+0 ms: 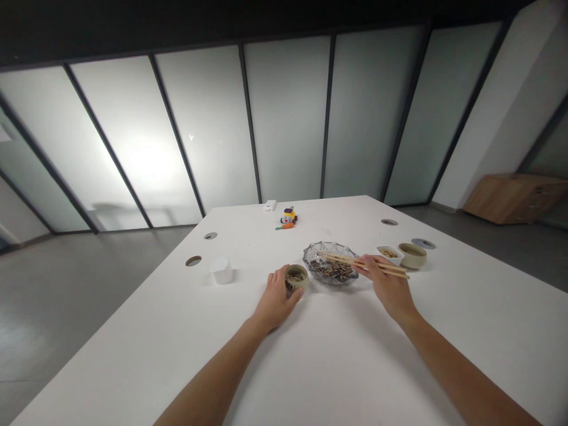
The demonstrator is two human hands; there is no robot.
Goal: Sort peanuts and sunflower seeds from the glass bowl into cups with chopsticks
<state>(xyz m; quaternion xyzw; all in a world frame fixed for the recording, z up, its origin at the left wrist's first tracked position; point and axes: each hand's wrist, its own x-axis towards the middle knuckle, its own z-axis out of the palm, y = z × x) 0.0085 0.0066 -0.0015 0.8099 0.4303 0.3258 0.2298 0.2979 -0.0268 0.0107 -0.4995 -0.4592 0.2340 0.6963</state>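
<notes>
My left hand (pixel 277 297) is wrapped round the side of a small greenish cup (pixel 302 284), which stands on the table with some dark bits inside. Just right of the cup sits a clear, scalloped glass bowl (pixel 312 254) holding many sunflower seeds (pixel 333 270). My right hand (pixel 385 283) grips a pair of wooden chopsticks (pixel 344 259). Their tips reach over the glass bowl's inside; whether they pinch a seed is too small to tell. Beyond my right hand are a white dish (pixel 396 259) with light pieces in it and a second greenish cup (pixel 416 260).
On the white table (pixel 337 355), a white container (pixel 222 271) stands at the left. Farther back lie a yellow toy vehicle (pixel 289 216), an orange carrot-shaped item (pixel 287 226) and a white box-like object (pixel 270 205). Several round cable holes (pixel 194 261) pierce the tabletop.
</notes>
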